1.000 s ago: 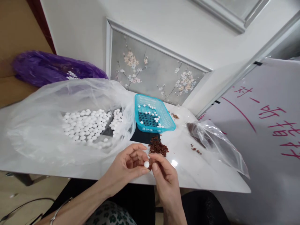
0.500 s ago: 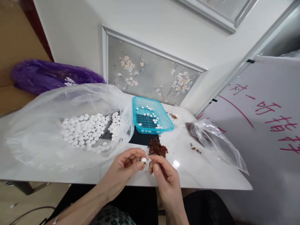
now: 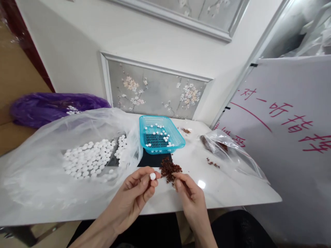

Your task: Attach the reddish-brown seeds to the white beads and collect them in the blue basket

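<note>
My left hand point(image 3: 136, 189) is closed, pinching a small white ball point(image 3: 152, 176) between thumb and fingertips. Thumb and forefinger of my right hand point(image 3: 190, 194) are pressed together at the near edge of a pile of dark reddish-brown flakes point(image 3: 169, 168); whatever sits between those fingertips is too small to make out. Behind the pile stands a blue plastic basket point(image 3: 178, 144) with several white balls scattered inside. To the left, a large clear plastic bag point(image 3: 49, 137) lies open with many more white balls point(image 3: 89, 160) in it.
A black mat point(image 3: 148, 160) lies partly under the basket on the white table point(image 3: 238, 196). Toward the right is a clear bag point(image 3: 240, 160) of brown material, with loose flakes point(image 3: 213, 163) beside it. A purple bag point(image 3: 43, 106) sits at the back left; a whiteboard point(image 3: 284, 144) stands on the right.
My hands have moved apart, the right one drawing away to the right toward the flakes. The white ball stays in my left hand, turned to another side. The camera view has tilted upward.
</note>
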Tool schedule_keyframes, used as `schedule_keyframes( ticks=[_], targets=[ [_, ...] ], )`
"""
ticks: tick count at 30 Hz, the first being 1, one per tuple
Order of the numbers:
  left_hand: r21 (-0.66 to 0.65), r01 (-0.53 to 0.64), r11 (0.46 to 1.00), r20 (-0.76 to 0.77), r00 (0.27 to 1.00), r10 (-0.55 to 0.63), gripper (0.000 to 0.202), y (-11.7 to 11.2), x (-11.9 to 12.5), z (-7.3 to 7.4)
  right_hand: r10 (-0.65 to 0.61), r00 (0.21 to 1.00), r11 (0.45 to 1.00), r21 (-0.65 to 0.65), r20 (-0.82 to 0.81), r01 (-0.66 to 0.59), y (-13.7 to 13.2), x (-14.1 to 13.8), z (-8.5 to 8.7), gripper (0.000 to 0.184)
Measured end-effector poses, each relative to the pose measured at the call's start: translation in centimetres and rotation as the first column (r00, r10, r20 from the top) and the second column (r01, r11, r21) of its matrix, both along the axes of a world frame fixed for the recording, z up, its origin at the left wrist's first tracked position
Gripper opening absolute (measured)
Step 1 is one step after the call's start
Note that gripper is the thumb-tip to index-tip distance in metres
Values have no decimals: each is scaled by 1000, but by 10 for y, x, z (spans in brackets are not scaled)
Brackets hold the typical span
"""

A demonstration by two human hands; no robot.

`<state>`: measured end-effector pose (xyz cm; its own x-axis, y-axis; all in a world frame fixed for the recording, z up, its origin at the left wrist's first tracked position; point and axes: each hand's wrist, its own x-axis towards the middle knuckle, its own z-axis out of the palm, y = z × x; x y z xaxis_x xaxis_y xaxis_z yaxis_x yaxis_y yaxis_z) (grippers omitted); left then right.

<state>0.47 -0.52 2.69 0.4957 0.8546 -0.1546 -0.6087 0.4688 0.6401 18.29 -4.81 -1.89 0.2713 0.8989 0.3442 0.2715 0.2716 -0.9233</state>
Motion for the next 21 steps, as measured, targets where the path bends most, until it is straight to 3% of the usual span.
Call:
schedule_keyframes(
  ticks=[6,14,18,21],
  targets=[
    [-78,15,997,40,999,-12,20,1,-1,6,-6,1000,1000,12,-25,6,1,3,-3,18],
    [-81,12,997,9,1000,-11,25,2,1,9,6,999,1000,2,-31,-6,1,2,-3,18],
    [-38,-4,999,-61,998,1,25,0,0,9,-9,999,1000,23,-30,10,2,2,-2,18],
    [105,-95,990,-188,976,114,23,10,3,16,-42,999,999,21,-14,42,1,4,-4,19]
  ],
)
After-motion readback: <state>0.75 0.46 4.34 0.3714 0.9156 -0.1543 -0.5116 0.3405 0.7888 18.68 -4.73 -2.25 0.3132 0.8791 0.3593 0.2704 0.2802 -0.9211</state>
